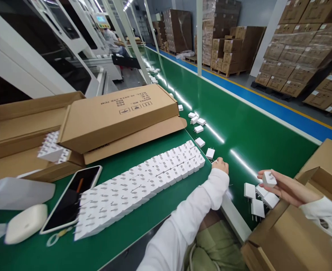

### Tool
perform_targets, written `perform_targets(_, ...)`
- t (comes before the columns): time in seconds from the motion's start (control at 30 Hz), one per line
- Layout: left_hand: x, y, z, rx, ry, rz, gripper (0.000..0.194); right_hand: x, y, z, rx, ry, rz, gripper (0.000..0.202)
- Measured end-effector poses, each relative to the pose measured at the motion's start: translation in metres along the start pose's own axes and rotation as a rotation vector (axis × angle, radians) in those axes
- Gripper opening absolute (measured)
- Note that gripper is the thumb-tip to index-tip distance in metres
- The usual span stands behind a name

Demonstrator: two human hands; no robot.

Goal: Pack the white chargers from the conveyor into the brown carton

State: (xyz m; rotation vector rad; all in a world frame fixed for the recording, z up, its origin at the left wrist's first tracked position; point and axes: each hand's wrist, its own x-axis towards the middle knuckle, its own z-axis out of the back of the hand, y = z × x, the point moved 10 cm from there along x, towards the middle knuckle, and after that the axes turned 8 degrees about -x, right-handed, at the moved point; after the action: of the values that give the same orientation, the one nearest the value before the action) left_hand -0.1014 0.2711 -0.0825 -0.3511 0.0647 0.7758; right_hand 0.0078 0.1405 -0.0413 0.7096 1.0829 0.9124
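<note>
My right hand holds a white plug charger between thumb and fingers, its prongs facing up. Beneath that hand, several white chargers lie loose on the green belt beside an open carton. At the edge of the belt, my left hand is closed, fingers curled down around a white charger that is mostly hidden. Another loose charger lies just beyond it. To the left, a long block of white chargers stands in tight rows on the green mat, prongs up.
An open carton is at the right. A closed brown box rests at the left against an open box with chargers inside. A phone and a white earbud case lie at the front left. Chargers dot the belt.
</note>
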Motion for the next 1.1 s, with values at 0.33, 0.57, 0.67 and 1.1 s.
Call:
perform_targets(0.33,-0.061,-0.037,0.025,0.021,-0.067,-0.198,0.034,-0.011,0.026,-0.071,-1.469,-0.002,0.828,0.042)
perform_targets(0.57,-0.116,-0.06,0.005,-0.23,-0.035,-0.507,0.04,0.002,0.036,-0.096,-1.508,0.035,0.932,0.018)
perform_targets(0.67,-0.118,-0.087,-0.003,-0.14,-0.109,-0.686,0.03,-0.003,0.05,-0.05,-1.452,-0.074,0.816,0.012)
perform_targets(1.1,-0.105,-0.148,-0.023,0.121,-0.229,-1.027,0.032,-0.065,-0.012,0.089,-0.508,-0.401,0.109,0.051)
